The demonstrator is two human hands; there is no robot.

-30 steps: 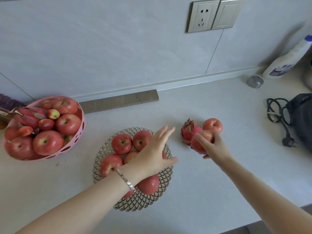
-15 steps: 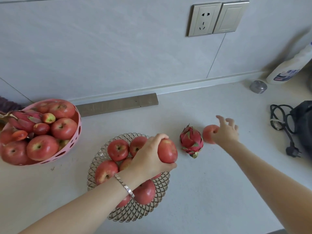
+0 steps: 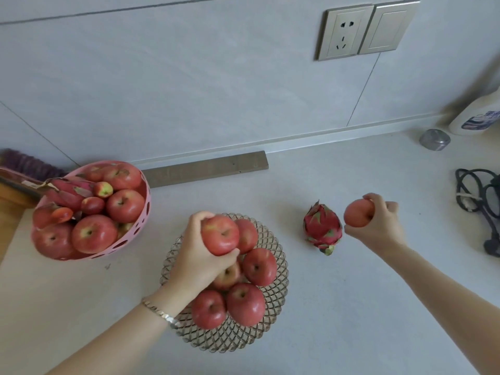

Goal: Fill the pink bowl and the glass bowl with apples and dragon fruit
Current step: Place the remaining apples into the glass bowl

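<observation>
The glass bowl [image 3: 276, 318] with a diamond-cut rim sits front centre and holds several red apples. My left hand [image 3: 194, 255] is over its far left side, shut on a red apple [image 3: 220, 234]. The pink perforated bowl [image 3: 136, 226] at the left is piled with apples and a dragon fruit [image 3: 66, 194]. A loose dragon fruit [image 3: 322, 228] lies on the counter to the right of the glass bowl. Just right of that fruit, my right hand [image 3: 381, 226] holds another red apple [image 3: 358, 216] above the counter.
A black power cord [image 3: 479, 196] and plug lie at the right edge. A white bottle [image 3: 476, 115] and a small metal cap [image 3: 435, 139] stand at the back right. A grey strip [image 3: 205, 169] lies along the wall, and a brush [image 3: 27, 163] sits at the far left.
My left hand took an apple and carried it left over the glass bowl. My right hand moved from the dragon fruit to the last loose apple and lifted it.
</observation>
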